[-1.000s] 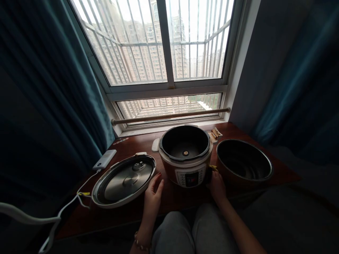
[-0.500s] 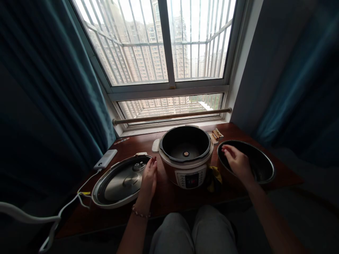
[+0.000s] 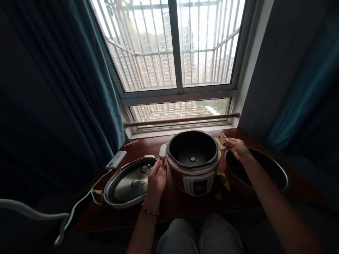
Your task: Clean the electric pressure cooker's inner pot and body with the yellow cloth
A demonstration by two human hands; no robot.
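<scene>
An electric pressure cooker with a white and brown body stands on the table, its inside dark and uncovered. My left hand is by its left handle, fingers stretched out just below it, with nothing visible in them. On the cooker's opposite side, my right hand has its fingertips at the brownish hinge bracket; it seems to touch it, fingers partly apart. The detached lid lies underside up left of the cooker. A dark inner pot sits to the right, partly behind my right forearm.
A yellow and black cloth-like item lies between cooker and pot. At the left are a white power bank-like box and a white cable. Beyond the wooden table are a rail and a barred window.
My left hand has moved closer to the cooker's left handle. My right hand has gone from above the inner pot to the hinge bracket. The whole view has shifted slightly.
</scene>
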